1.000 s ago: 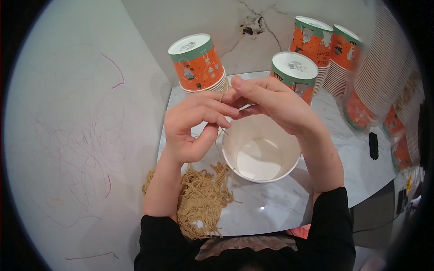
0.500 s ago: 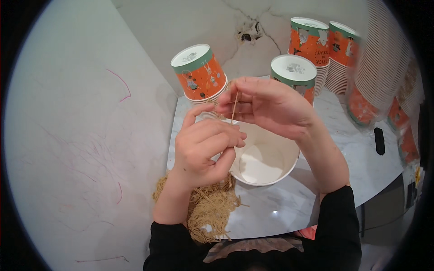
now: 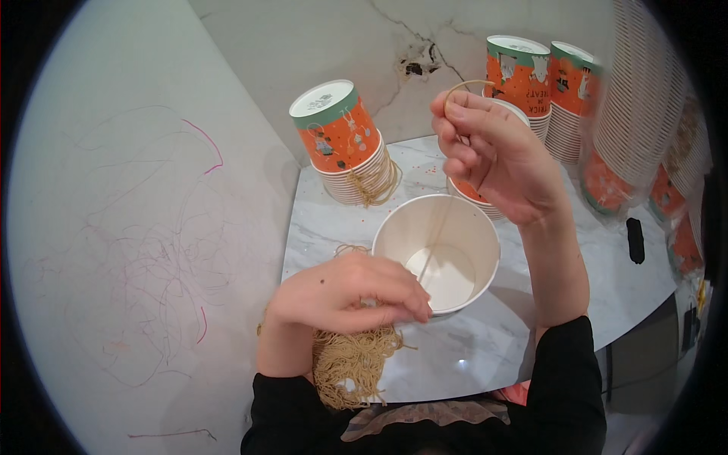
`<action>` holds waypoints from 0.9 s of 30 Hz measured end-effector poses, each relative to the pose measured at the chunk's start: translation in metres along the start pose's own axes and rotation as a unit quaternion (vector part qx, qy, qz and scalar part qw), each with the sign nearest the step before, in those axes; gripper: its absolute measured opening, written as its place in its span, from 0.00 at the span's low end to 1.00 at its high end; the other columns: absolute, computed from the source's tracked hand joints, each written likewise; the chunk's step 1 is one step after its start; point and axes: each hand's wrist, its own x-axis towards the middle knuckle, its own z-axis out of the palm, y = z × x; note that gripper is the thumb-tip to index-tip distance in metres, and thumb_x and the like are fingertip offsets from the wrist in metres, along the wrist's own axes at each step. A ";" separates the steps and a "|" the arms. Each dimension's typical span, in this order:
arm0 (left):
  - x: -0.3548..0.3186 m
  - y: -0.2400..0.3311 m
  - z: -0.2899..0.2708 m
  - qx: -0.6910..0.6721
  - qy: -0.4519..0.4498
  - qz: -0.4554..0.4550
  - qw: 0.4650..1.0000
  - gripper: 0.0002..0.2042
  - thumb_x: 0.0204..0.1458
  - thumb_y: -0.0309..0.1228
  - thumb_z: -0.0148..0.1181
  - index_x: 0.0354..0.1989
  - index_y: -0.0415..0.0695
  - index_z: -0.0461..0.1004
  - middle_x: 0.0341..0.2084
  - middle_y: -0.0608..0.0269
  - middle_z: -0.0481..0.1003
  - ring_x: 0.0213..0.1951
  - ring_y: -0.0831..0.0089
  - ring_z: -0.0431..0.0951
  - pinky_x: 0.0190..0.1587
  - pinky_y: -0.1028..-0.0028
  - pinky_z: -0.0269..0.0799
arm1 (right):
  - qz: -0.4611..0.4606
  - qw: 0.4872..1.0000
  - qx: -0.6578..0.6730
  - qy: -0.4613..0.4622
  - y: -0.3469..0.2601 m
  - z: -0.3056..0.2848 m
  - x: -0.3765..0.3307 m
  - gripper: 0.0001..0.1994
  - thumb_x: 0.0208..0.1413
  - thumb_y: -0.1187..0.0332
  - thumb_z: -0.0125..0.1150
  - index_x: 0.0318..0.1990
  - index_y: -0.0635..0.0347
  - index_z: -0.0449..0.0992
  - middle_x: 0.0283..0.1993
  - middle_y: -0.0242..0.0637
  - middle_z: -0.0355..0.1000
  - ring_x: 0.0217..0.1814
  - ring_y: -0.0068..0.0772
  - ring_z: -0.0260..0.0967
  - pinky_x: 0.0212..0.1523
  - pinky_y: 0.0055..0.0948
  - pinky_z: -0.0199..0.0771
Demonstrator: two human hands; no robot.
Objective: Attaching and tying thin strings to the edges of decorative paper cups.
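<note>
Nearest my remote view, the tan yarn pile [image 3: 353, 364] lies on the table [image 3: 470, 371], beside and partly under the left forearm. The left hand [image 3: 356, 292], palm down, has dropped to the near rim of the white tub [image 3: 481, 246], its fingertips closed on what I judge to be the lower end of one strand [image 3: 437, 236]. The strand, blurred, runs across the tub's mouth. The right hand [image 3: 512, 163] has risen, thumb and forefinger pinching the upper end, whose tip curls above them. Half a second ago the hands were close together; now they are well apart, and I judge the strand to be drawn out straight. Beyond, the left stack [image 3: 337, 140] has come clear of the hands, with loops [image 3: 385, 180] against its right side.
</note>
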 end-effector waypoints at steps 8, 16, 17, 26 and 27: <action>-0.014 0.000 -0.009 0.069 0.283 -0.027 0.956 0.12 0.49 0.22 0.72 0.42 0.39 0.81 0.45 0.58 0.82 0.49 0.65 0.80 0.60 0.63 0.71 | -0.014 0.925 -0.378 -0.044 0.009 0.026 -0.021 0.08 0.59 0.69 0.63 0.35 0.66 0.77 0.25 0.24 0.69 0.28 0.14 0.63 0.29 0.21 0.63; -0.009 0.001 -0.001 -0.040 0.353 -0.029 0.934 0.10 0.52 0.20 0.71 0.42 0.37 0.81 0.32 0.67 0.79 0.31 0.83 0.78 0.35 0.81 0.73 | -0.082 0.842 -0.532 -0.044 0.008 0.047 -0.034 0.08 0.54 0.68 0.66 0.34 0.64 0.78 0.22 0.34 0.66 0.24 0.29 0.62 0.27 0.29 0.61; -0.010 0.001 0.000 -0.041 0.353 -0.029 0.934 0.10 0.52 0.20 0.71 0.42 0.37 0.81 0.32 0.67 0.79 0.31 0.83 0.78 0.35 0.81 0.73 | -0.092 0.827 -0.554 -0.030 0.005 0.047 -0.036 0.08 0.54 0.67 0.67 0.33 0.64 0.79 0.22 0.34 0.65 0.24 0.29 0.61 0.26 0.29 0.60; 0.007 -0.013 0.011 -0.087 0.310 -0.108 0.941 0.07 0.62 0.26 0.61 0.41 0.34 0.80 0.32 0.64 0.79 0.34 0.81 0.79 0.38 0.79 0.74 | -0.157 0.872 -0.463 0.023 -0.033 0.064 -0.064 0.06 0.46 0.71 0.71 0.31 0.64 0.83 0.23 0.26 0.68 0.23 0.16 0.56 0.24 0.23 0.49; 0.010 -0.015 0.014 -0.041 0.289 -0.136 0.947 0.07 0.62 0.26 0.61 0.42 0.35 0.80 0.32 0.63 0.79 0.33 0.80 0.79 0.38 0.78 0.74 | -0.193 0.881 -0.432 -0.015 -0.037 0.058 -0.067 0.07 0.47 0.69 0.71 0.29 0.64 0.82 0.22 0.27 0.69 0.23 0.16 0.58 0.24 0.22 0.51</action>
